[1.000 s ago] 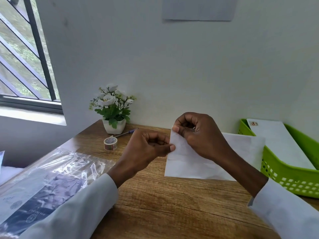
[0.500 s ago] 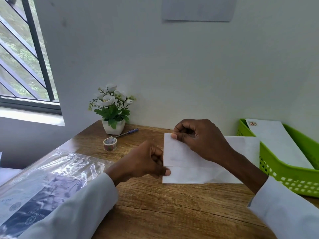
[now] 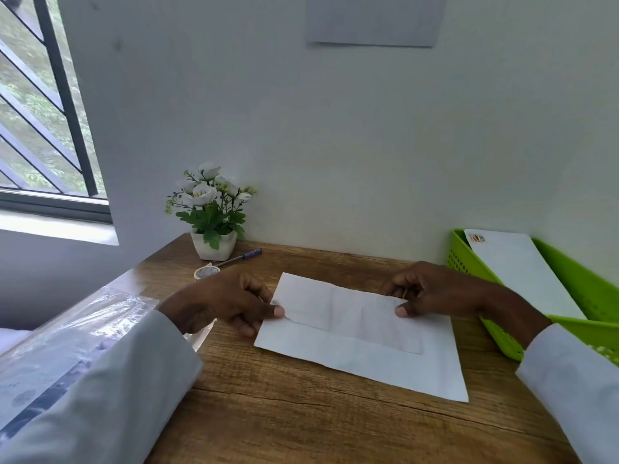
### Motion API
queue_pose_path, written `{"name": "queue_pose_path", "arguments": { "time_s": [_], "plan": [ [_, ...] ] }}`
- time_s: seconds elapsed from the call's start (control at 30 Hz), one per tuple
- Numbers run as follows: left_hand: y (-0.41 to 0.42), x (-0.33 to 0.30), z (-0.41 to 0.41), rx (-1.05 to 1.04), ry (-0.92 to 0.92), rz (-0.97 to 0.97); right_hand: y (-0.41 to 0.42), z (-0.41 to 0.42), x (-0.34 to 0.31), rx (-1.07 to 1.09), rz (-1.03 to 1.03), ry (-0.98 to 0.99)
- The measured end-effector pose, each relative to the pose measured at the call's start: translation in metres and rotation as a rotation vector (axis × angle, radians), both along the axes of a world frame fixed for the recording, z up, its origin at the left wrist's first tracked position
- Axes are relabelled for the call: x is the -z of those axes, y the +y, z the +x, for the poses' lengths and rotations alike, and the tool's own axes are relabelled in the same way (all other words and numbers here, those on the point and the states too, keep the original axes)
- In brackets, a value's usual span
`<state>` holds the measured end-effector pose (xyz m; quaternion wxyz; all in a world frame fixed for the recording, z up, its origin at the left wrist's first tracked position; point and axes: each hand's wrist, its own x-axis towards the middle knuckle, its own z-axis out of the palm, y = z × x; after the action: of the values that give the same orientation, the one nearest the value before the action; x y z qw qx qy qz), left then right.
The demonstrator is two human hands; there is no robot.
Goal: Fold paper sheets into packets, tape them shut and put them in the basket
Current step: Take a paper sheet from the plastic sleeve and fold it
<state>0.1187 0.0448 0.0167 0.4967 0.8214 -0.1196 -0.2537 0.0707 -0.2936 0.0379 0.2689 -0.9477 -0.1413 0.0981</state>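
Two hands fold a white paper sheet on the wooden tabletop.

The left hand [image 3: 227, 301] pinches the left edge of the sheet [image 3: 361, 349]; the right hand [image 3: 432, 291] pinches the top edge of its folded flap, thumb on top. The sheet is thin, flat and rectangular, lying in the middle of the grained tabletop [image 3: 301, 423]. At right a green perforated plastic basket [image 3: 582, 293] holds a white packet [image 3: 516, 266]. Far left stand a flower pot [image 3: 212, 244], a pen [image 3: 243, 256] and a tape roll [image 3: 206, 272]; glossy plastic wrap [image 3: 67, 343] lies at near left.
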Motion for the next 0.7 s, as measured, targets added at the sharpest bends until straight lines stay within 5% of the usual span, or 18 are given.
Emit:
{"name": "queue_pose_path", "arguments": {
  "time_s": [0.23, 0.33, 0.4, 0.47, 0.6, 0.7],
  "plan": [
    [-0.001, 0.006, 0.007, -0.198, -0.096, -0.086, 0.020, 0.007, 0.016, 0.093, -0.006, -0.147],
    [-0.006, 0.009, 0.007, -0.266, -0.339, 0.071, 0.028, 0.006, 0.028, 0.095, -0.021, -0.243],
    [-0.012, 0.016, 0.003, -0.180, -0.652, 0.365, 0.031, 0.007, 0.040, 0.113, -0.036, -0.313],
    [-0.023, 0.022, -0.004, 0.031, -0.768, 0.516, 0.030, 0.007, 0.048, 0.151, -0.059, -0.364],
    [-0.038, 0.029, -0.012, 0.316, -0.669, 0.638, 0.019, -0.010, 0.048, 0.119, -0.158, -0.414],
    [-0.041, 0.032, -0.015, 0.407, -0.574, 0.745, 0.006, -0.031, 0.048, 0.097, -0.201, -0.245]
  ]
}}
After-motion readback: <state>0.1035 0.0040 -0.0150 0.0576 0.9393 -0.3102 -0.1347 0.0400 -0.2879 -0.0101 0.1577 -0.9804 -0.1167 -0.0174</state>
